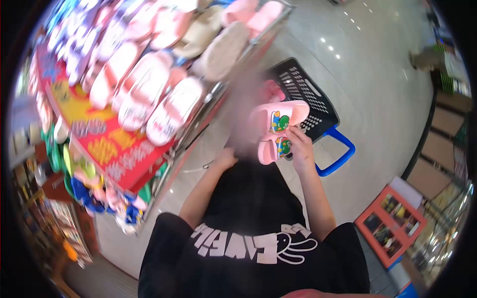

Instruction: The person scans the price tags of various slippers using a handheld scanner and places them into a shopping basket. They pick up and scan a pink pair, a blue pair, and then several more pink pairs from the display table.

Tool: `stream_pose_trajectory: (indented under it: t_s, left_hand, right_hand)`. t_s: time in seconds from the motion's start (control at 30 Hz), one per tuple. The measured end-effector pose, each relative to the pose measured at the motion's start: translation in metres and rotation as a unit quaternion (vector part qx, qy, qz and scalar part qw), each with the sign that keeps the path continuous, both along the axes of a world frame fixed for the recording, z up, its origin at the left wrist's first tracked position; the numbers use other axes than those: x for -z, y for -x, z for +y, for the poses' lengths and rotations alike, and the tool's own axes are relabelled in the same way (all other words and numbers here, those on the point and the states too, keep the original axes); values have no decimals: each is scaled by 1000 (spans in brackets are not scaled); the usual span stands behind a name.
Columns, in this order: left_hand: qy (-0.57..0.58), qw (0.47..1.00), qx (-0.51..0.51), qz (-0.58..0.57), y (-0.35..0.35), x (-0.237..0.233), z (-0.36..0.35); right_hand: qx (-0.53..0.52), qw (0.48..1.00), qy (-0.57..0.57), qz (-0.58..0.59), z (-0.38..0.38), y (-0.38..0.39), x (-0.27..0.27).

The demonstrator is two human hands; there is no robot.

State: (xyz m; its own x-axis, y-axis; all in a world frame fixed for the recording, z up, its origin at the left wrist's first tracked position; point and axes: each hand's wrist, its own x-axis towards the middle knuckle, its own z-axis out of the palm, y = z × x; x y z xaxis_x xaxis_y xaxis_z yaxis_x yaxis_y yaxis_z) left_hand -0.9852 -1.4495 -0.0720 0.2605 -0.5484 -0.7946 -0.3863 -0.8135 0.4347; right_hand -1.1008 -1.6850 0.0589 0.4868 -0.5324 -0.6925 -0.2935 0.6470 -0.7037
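Note:
In my right hand (300,144) is a pair of pink slippers (267,154) with green and blue cartoon figures on the straps. My fingers and thumb pinch them at the right side, above the black shopping basket (325,107). The basket has a blue handle (350,151), and something pink (275,90) shows at its left side. My left hand (226,159) is beside my black trousers (256,193), with its fingers curled in. What it holds, if anything, is hidden. A hazy blur covers the space between my hands.
On the left stands a display stand with pink slippers (171,111), a beige slipper (221,52) and a red sign (119,154). More footwear hangs below. A red-framed case (390,226) and brown boxes (437,154) are on the right. The tiled floor (377,99) is shiny.

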Motion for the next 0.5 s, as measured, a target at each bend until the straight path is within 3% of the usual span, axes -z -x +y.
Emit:
stream_pose_trajectory:
  t_s: [0.07, 0.13, 0.2, 0.27, 0.33, 0.47, 0.5]
  left_hand:
    - [41, 992, -111, 44, 13, -2, 31]
    - [37, 981, -190, 24, 29, -7, 66]
    - [26, 963, -269, 2, 43, -16, 111]
    - [52, 939, -336, -45, 69, -25, 158]
    - [28, 922, -385, -11, 88, -30, 209]
    - [4, 861, -508, -42, 110, -52, 290]
    - [8, 816, -576, -34, 113, -57, 306]
  right_hand:
    - [-117, 991, 58, 33, 17, -4, -34]
    - [-198, 974, 110, -19, 42, 1, -31]
    - [-357, 909, 203, 64, 63, 8, -5]
    - [-443, 871, 208, 44, 98, 3, 9]
    - [-509, 833, 213, 38, 137, -4, 11]
    - [-666, 690, 271, -84, 231, -45, -29]
    - [-698, 643, 297, -100, 253, -60, -42]
